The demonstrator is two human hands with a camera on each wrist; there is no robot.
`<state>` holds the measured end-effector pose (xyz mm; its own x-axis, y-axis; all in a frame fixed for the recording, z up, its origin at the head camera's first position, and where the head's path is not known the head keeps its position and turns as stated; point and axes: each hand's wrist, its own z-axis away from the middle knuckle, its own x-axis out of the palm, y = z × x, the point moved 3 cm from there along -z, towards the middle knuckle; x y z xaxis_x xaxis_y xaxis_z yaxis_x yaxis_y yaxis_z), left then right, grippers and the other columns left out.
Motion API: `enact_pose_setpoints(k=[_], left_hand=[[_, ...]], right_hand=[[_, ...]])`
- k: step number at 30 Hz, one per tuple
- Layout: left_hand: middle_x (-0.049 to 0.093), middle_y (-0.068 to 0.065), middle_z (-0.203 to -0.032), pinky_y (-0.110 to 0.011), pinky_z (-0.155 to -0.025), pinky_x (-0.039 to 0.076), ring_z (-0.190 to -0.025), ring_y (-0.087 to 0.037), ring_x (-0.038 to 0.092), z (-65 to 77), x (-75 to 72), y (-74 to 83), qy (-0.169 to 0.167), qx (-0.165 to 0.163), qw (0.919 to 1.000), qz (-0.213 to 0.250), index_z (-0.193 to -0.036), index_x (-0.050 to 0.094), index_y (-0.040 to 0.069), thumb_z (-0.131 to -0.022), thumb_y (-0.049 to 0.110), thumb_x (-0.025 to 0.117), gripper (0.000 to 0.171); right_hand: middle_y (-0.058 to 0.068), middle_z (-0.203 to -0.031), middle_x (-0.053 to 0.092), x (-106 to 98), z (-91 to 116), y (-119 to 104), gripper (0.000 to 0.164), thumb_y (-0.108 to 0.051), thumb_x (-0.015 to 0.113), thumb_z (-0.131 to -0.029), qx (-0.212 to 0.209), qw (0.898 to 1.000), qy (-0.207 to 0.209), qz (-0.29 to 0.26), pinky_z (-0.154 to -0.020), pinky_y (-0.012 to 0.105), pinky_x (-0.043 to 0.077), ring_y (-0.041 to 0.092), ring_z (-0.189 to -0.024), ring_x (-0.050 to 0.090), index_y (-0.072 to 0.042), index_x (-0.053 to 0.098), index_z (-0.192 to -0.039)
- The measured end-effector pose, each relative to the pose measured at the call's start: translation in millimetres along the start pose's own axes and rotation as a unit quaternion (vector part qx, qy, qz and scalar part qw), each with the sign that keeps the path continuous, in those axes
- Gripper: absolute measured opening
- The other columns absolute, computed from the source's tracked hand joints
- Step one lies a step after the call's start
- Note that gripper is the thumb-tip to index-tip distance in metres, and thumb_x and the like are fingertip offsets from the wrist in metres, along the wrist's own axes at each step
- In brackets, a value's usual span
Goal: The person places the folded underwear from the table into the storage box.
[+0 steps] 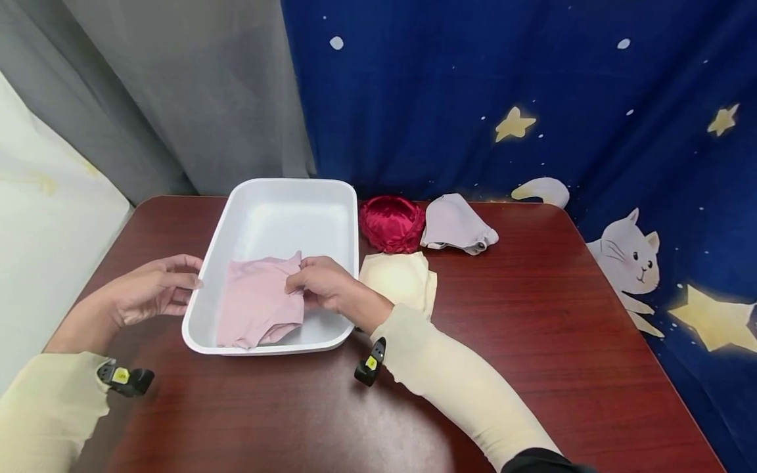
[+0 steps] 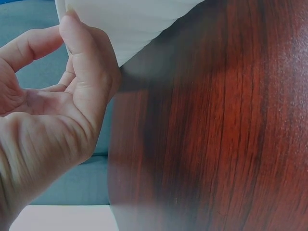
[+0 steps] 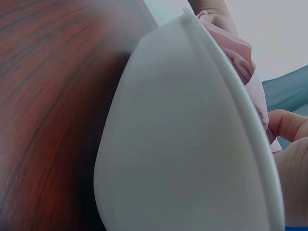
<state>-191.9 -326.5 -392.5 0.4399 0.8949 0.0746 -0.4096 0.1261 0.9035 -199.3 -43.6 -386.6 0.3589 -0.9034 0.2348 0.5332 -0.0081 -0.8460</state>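
Note:
A folded pink garment [image 1: 260,299] of thin, smooth fabric is in the near half of a white plastic tray [image 1: 272,351]. My right hand [image 1: 322,282] reaches over the tray's right wall and pinches the garment's right edge between thumb and fingers. In the right wrist view, the tray's outer wall [image 3: 183,130] covers much of that hand and of the pink fabric [image 3: 240,62]. On the other side, my left hand [image 1: 156,289] holds the tray's left rim, thumb and fingertips meeting at the edge, as the left wrist view also shows.
Right of the tray lie a cream bra [image 1: 399,279], a shiny red bra [image 1: 392,223] and a folded pale lilac bra [image 1: 455,223]. All are on a reddish-brown wooden table [image 1: 532,315]. Grey [image 1: 225,85] and blue star-patterned curtains [image 1: 426,98] hang behind its far edge.

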Motion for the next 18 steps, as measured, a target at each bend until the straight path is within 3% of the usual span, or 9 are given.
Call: enact_pose_setpoints(k=[18], left_hand=[[0.070, -0.007, -0.097, -0.044, -0.074, 0.059, -0.086, -0.026, 0.072, -1.1, -1.3, -1.0, -0.002, 0.001, 1.0000, -0.002, -0.118, 0.042, 0.008, -0.096, 0.000, 0.051, 0.025]], right_hand=[[0.005, -0.072, 0.055, 17, -10, 11, 0.021, 0.015, 0.060, -0.075, 0.007, 1.000, 0.015, 0.012, -0.054, 0.027, 0.056, 0.016, -0.062, 0.058, -0.005, 0.054, -0.077]])
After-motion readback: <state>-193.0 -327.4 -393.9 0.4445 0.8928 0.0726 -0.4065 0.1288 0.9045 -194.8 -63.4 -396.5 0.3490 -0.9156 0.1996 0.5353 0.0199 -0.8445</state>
